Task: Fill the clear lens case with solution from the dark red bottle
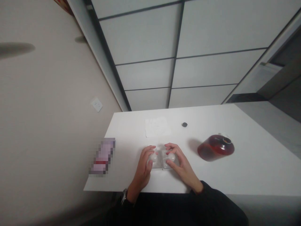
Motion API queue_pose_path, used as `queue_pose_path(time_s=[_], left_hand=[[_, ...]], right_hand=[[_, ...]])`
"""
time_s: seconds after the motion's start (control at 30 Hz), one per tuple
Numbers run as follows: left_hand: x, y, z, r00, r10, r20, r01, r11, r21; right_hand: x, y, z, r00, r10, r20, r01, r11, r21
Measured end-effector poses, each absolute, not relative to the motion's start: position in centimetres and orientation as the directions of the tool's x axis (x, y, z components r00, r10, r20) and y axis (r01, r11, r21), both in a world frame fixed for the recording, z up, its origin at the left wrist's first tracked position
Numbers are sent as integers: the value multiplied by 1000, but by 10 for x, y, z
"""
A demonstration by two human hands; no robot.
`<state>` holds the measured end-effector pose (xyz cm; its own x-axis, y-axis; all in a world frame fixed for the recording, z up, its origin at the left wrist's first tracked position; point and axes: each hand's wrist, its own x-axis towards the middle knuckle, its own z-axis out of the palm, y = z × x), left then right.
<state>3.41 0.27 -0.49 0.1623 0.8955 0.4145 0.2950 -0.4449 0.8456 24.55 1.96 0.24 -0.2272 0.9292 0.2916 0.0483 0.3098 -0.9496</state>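
A small clear plastic case (161, 160) with two round white domes lies on the white table (235, 175) near its front edge. My left hand (145, 168) grips the case's left end, fingers curled over one dome. My right hand (178, 163) grips its right end the same way, fingers bent over the other dome. A watch (124, 196) sits on my left wrist, and a dark sleeve covers my right arm.
A squat dark red glass bottle (215, 147) stands to the right of my hands. A small black cap (184, 124) and a white sheet of paper (157, 126) lie further back. A blurred flat object (102, 157) rests at the table's left edge.
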Motion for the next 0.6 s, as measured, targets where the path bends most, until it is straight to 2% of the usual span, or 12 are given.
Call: queue_pose_path(time_s=[0.17, 0.3, 0.47, 0.6], left_hand=[[35, 3, -5, 125, 898, 421, 292, -439, 850], [34, 2, -4, 176, 896, 407, 328, -443, 835], [34, 2, -6, 116, 887, 447, 349, -458, 818], [34, 2, -3, 174, 882, 438, 372, -471, 800]], right_hand=[[246, 19, 2, -232, 929, 288, 70, 311, -948], [247, 19, 4, -228, 934, 274, 58, 294, -954], [246, 20, 4, -211, 943, 256, 81, 277, -957], [246, 20, 5, -210, 941, 267, 86, 289, -953]])
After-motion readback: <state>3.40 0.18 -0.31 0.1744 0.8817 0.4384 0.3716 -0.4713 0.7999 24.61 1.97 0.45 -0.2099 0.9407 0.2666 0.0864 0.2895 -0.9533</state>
